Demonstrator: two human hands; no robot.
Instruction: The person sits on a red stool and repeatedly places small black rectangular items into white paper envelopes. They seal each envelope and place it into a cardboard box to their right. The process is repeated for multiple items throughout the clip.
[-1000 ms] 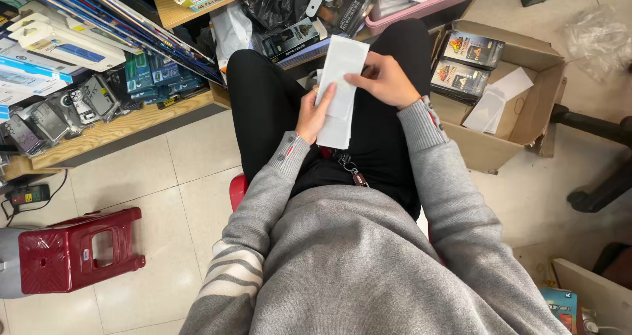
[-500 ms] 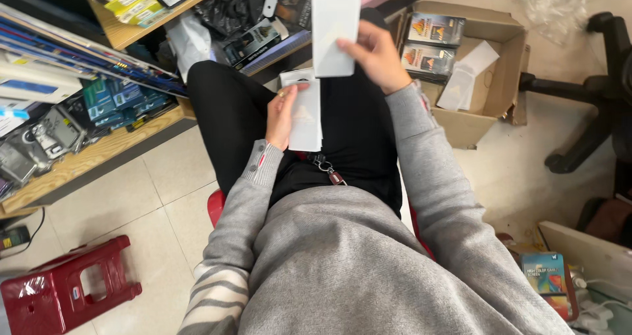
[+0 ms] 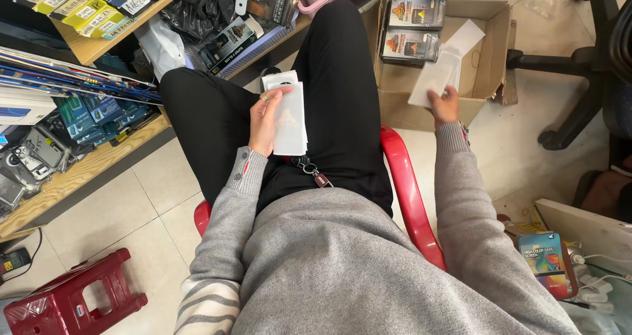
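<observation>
Person seated on a red plastic chair (image 3: 409, 197), legs out toward the shelves. Left hand (image 3: 264, 119) rests on the left thigh and grips a small stack of white sleeves (image 3: 289, 116), thumb under, fingers curled over the near long edge; a second white piece shows behind the top one.

Right hand (image 3: 445, 103) is stretched out past the chair's right edge, pinching one white flat packet (image 3: 434, 79) by its lower corner. The packet hangs over the near wall of the open cardboard box (image 3: 484, 78) on the floor, tilted, its upper end above another white sheet (image 3: 465, 37) lying inside. Two printed boxes (image 3: 413, 27) stand at the box's far left corner.

Handling judgement: the sleeves look light, thin and slightly flexible, with a smooth and probably slippery surface, so a single one is best pinched at a corner or short edge, and a stack clamped along one long side. They would likely crease if bent.

Red stool (image 3: 66, 299) on tile at bottom left.
</observation>
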